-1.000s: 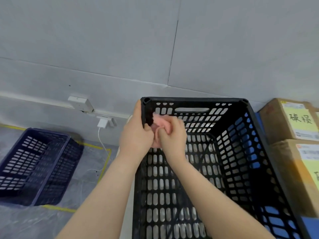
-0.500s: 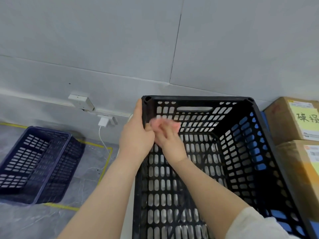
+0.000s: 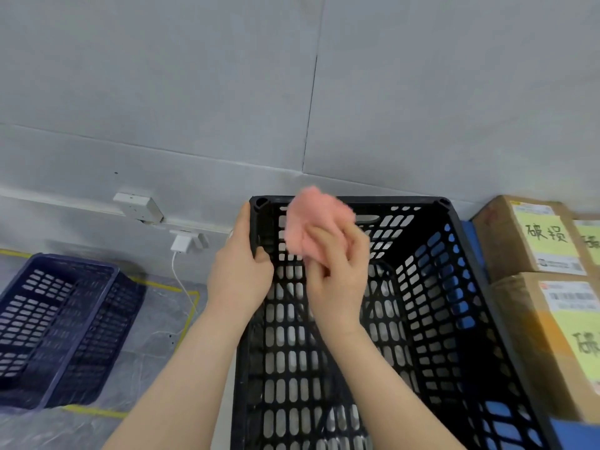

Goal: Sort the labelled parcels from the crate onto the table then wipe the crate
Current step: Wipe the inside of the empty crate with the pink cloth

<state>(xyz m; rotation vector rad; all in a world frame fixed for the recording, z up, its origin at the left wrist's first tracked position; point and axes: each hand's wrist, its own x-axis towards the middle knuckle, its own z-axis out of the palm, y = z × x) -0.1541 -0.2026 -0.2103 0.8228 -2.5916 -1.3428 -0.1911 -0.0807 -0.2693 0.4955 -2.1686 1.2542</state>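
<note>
Crate of black slotted plastic [image 3: 454, 287], one, stands at 6 o'clock. The left hand [image 3: 238, 271] grips its far-left corner. Just beside it, the right hand [image 3: 337, 267] clutches one crumpled, blurred pink cloth [image 3: 311, 222] up at the far rim. One dark-blue slotted crate [image 3: 58, 319] lies at 8 o'clock. At least two yellow-labelled brown cardboard parcels [image 3: 506, 241] are stacked at 3 o'clock.

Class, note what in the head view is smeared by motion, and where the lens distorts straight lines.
Head view: the cloth in the right hand is motion-blurred; the crate and the left hand gripping it are sharp; the wall seam runs slanted, a wide-angle effect; light is even, no glare.
</note>
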